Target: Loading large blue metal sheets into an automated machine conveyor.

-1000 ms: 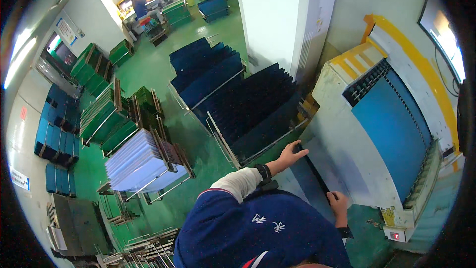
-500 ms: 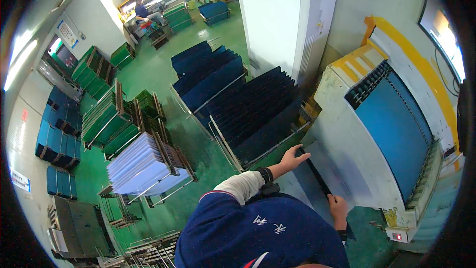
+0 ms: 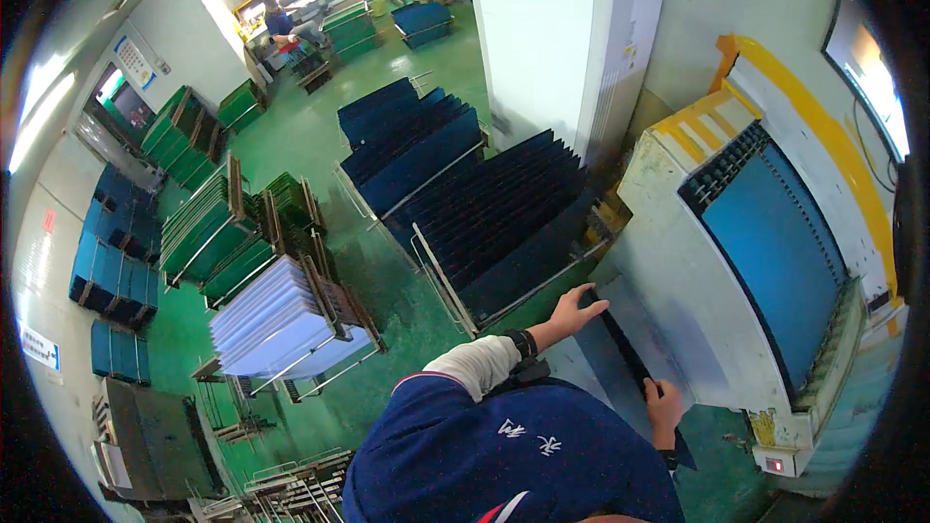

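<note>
A stack of dark thin panels [image 3: 622, 347] stands on edge before my body, its upper edges together in a narrow strip. At the far end of this strip my left hand [image 3: 573, 312] grips the corner between thumb and fingers. My right hand [image 3: 665, 407] is closed on the near end. Most of the panels' faces are hidden by my arm and blue sleeve. Just right of them is the pale side of a machine [image 3: 668, 261]. A blue panel [image 3: 775, 252] lies on its chain conveyor.
Beyond my left hand stands a wire rack of dark panels [image 3: 513, 266], with more such racks behind it. Racks of white panels [image 3: 291, 320] and green panels [image 3: 199, 223] stand to the left. A tall white cabinet [image 3: 547, 39] is behind. Two people work at a far lit bench.
Both hands keep their grip on the dark panels. The whole view has shifted very slightly; nothing else visibly differs.
</note>
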`<action>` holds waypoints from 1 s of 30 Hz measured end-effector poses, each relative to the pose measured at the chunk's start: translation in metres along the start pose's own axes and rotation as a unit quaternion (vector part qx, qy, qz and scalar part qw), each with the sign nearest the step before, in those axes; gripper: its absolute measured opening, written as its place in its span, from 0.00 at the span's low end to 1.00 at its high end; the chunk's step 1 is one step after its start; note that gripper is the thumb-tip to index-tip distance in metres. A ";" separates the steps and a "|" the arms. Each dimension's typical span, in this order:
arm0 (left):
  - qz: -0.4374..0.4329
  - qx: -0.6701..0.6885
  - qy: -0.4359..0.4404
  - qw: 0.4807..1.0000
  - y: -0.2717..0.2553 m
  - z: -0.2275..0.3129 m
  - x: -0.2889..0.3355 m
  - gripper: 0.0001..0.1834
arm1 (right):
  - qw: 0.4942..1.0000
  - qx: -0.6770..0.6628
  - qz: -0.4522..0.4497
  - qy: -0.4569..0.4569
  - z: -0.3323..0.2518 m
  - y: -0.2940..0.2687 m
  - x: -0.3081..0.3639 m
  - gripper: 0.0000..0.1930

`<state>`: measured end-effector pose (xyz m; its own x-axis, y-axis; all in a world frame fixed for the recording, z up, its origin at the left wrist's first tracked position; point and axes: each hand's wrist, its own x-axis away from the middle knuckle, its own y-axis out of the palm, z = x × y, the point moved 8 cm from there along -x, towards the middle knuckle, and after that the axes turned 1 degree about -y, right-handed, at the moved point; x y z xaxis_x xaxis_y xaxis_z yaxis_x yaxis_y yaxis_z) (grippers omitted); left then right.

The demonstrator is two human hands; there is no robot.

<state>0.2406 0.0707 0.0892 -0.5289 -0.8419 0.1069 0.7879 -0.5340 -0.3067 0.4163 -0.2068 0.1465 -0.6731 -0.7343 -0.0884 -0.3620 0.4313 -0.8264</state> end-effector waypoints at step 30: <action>-0.007 0.005 -0.005 1.000 0.015 -0.012 -0.016 0.38 | 0.998 0.061 -0.011 -0.006 0.004 -0.005 -0.015 0.20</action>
<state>0.2567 0.0772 0.0716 -0.5367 -0.8351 0.1205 0.7835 -0.5463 -0.2960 0.4308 -0.1999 0.1493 -0.6579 -0.7494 -0.0745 -0.2952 0.3477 -0.8899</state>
